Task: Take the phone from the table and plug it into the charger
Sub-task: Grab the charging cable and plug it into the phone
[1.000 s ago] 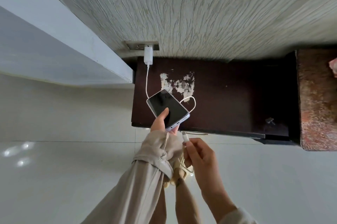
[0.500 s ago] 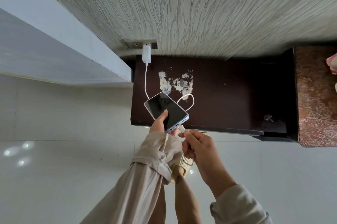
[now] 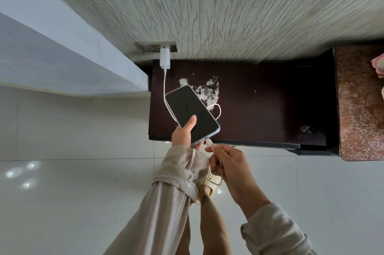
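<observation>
My left hand (image 3: 184, 133) grips a phone (image 3: 192, 113) with a dark screen and pale blue frame, held screen up above the front left of the dark table (image 3: 259, 109). My right hand (image 3: 227, 163) pinches the white plug of the charger cable (image 3: 208, 142), and the plug tip touches the phone's bottom edge. The cable (image 3: 165, 88) runs up to a white charger brick (image 3: 165, 59) plugged into a wall socket (image 3: 158, 47). A loop of cable lies on the table behind the phone.
The table top has a patch of peeled white finish (image 3: 205, 88). A reddish-brown patterned surface (image 3: 361, 105) adjoins the table on the right. Textured grey wall rises behind. White tiled floor (image 3: 72, 150) lies below, with my sandalled foot (image 3: 209, 184) under the hands.
My right hand has moved the cable plug up from below the phone until it meets the phone's bottom edge. The phone has stayed in my left hand.
</observation>
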Tool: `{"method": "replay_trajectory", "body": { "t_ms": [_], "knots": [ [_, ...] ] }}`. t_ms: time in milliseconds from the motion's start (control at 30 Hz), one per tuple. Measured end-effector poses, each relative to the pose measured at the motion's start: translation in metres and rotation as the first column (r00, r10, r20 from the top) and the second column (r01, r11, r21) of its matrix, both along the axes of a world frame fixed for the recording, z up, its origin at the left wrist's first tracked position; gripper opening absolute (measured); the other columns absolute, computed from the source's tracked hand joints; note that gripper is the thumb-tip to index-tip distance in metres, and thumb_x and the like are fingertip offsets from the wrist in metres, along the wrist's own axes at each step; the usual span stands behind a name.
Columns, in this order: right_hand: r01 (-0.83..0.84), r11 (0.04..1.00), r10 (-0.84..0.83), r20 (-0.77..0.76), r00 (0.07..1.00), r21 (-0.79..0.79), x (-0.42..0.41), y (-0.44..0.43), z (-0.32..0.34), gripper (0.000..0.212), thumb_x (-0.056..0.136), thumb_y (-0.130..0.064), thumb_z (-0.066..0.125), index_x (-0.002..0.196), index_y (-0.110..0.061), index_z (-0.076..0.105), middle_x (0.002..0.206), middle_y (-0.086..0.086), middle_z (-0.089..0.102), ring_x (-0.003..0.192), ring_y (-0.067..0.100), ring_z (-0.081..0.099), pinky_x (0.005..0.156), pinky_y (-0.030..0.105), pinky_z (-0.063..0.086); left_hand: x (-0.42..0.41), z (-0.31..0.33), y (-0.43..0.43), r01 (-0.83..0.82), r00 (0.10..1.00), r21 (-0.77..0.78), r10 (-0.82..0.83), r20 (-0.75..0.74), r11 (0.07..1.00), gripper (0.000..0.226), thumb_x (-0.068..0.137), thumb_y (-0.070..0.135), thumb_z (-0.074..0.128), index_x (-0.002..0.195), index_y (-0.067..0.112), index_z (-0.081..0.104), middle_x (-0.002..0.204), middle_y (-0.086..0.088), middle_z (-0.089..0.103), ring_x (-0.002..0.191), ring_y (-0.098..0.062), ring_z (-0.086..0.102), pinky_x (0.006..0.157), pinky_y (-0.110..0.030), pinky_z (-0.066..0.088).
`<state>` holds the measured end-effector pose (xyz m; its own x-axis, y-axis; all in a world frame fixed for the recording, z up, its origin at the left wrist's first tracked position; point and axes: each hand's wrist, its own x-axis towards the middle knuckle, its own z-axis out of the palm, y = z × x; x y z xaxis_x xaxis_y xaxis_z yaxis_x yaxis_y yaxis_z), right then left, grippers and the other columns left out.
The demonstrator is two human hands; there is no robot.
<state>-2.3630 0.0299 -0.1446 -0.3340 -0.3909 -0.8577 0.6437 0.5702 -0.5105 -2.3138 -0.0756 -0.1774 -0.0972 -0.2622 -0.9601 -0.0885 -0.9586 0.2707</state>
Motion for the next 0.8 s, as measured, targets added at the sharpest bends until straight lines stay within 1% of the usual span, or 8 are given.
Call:
{"method": "replay_trajectory", "body": {
  "t_ms": [100, 200, 367, 433, 533, 600, 700, 800],
  "knots": [
    [-0.001, 1.000, 0.001, -0.037, 0.999, -0.002, 0.001, 0.002, -0.001, 0.032, 0.093, -0.011, 0.045, 0.069, -0.012, 0.066, 0.035, -0.004, 0.052, 0.032, 0.004, 0.037, 0.043, 0.019, 0.033, -0.001, 0.001, 0.001, 0.059, 0.998, -0.046, -0.059, 0.008, 0.997, 0.024, 0.084, 0.028, 0.063, 0.101, 0.012, 0.055, 0.072, -0.004, 0.059, 0.048, -0.012, 0.060, 0.034, -0.014, 0.047],
    [-0.010, 1.000, 0.010, -0.044, 0.999, 0.003, 0.001, 0.004, -0.001, 0.031, 0.094, -0.012, 0.045, 0.071, -0.012, 0.066, 0.036, -0.004, 0.052, 0.034, 0.004, 0.038, 0.041, 0.016, 0.032, -0.001, 0.002, 0.004, 0.061, 0.998, -0.046, -0.062, -0.009, 0.997, 0.022, 0.084, 0.026, 0.062, 0.100, 0.014, 0.055, 0.073, -0.003, 0.059, 0.055, -0.013, 0.060, 0.034, -0.012, 0.046],
    [-0.033, 0.999, 0.035, -0.076, 0.997, 0.018, 0.010, -0.001, -0.003, 0.033, 0.094, -0.011, 0.044, 0.067, -0.015, 0.063, 0.034, -0.006, 0.052, 0.039, 0.007, 0.039, 0.045, 0.019, 0.033, 0.005, 0.001, 0.003, 0.098, 0.994, -0.079, -0.100, -0.031, 0.992, 0.022, 0.086, 0.026, 0.059, 0.103, 0.011, 0.054, 0.069, -0.006, 0.054, 0.034, -0.006, 0.057, 0.030, -0.009, 0.040],
    [-0.059, 0.997, 0.063, -0.120, 0.991, 0.041, 0.016, -0.005, -0.005, 0.034, 0.093, -0.010, 0.045, 0.064, -0.018, 0.062, 0.033, -0.007, 0.052, 0.039, 0.005, 0.040, 0.048, 0.018, 0.035, 0.011, -0.002, 0.003, 0.061, 0.997, -0.081, -0.064, -0.036, 0.995, 0.017, 0.086, 0.026, 0.060, 0.096, 0.013, 0.056, 0.071, -0.005, 0.056, 0.042, -0.009, 0.059, 0.032, -0.012, 0.044],
    [-0.083, 0.995, 0.091, -0.172, 0.981, 0.054, 0.022, -0.009, -0.008, 0.035, 0.092, -0.011, 0.046, 0.063, -0.021, 0.061, 0.033, -0.008, 0.053, 0.038, 0.001, 0.042, 0.052, 0.019, 0.036, 0.020, -0.005, 0.002, -0.011, 0.995, -0.062, 0.005, -0.095, 0.998, 0.003, 0.085, 0.027, 0.060, 0.085, 0.023, 0.060, 0.081, -0.002, 0.060, 0.064, -0.015, 0.061, 0.046, -0.021, 0.051],
    [-0.092, 0.995, 0.098, -0.174, 0.980, 0.041, 0.023, -0.009, -0.009, 0.034, 0.093, -0.010, 0.045, 0.064, -0.021, 0.060, 0.033, -0.009, 0.053, 0.036, 0.000, 0.043, 0.051, 0.018, 0.037, 0.021, -0.006, -0.001, 0.048, 0.994, -0.097, -0.058, -0.095, 0.994, 0.001, 0.084, 0.028, 0.061, 0.083, 0.028, 0.060, 0.084, -0.002, 0.062, 0.071, -0.016, 0.062, 0.055, -0.024, 0.052],
    [-0.085, 0.996, 0.083, -0.139, 0.987, -0.008, 0.024, -0.011, -0.010, 0.033, 0.094, -0.010, 0.043, 0.067, -0.020, 0.060, 0.033, -0.007, 0.052, 0.034, 0.000, 0.042, 0.043, 0.010, 0.038, 0.017, -0.004, -0.009, 0.100, 0.983, -0.194, -0.128, -0.135, 0.976, 0.008, 0.084, 0.020, 0.062, 0.078, 0.025, 0.063, 0.080, 0.001, 0.066, 0.070, -0.014, 0.065, 0.051, -0.021, 0.056],
    [-0.125, 0.987, 0.113, -0.121, 0.986, -0.098, 0.023, -0.010, -0.011, 0.031, 0.094, -0.011, 0.043, 0.070, -0.021, 0.060, 0.036, -0.007, 0.054, 0.035, 0.000, 0.041, 0.041, 0.007, 0.037, 0.011, 0.002, -0.019, 0.154, 0.947, -0.317, -0.231, -0.223, 0.936, 0.012, 0.086, 0.007, 0.057, 0.087, 0.018, 0.063, 0.086, -0.005, 0.066, 0.078, -0.019, 0.065, 0.054, -0.018, 0.057]
  ]
}}
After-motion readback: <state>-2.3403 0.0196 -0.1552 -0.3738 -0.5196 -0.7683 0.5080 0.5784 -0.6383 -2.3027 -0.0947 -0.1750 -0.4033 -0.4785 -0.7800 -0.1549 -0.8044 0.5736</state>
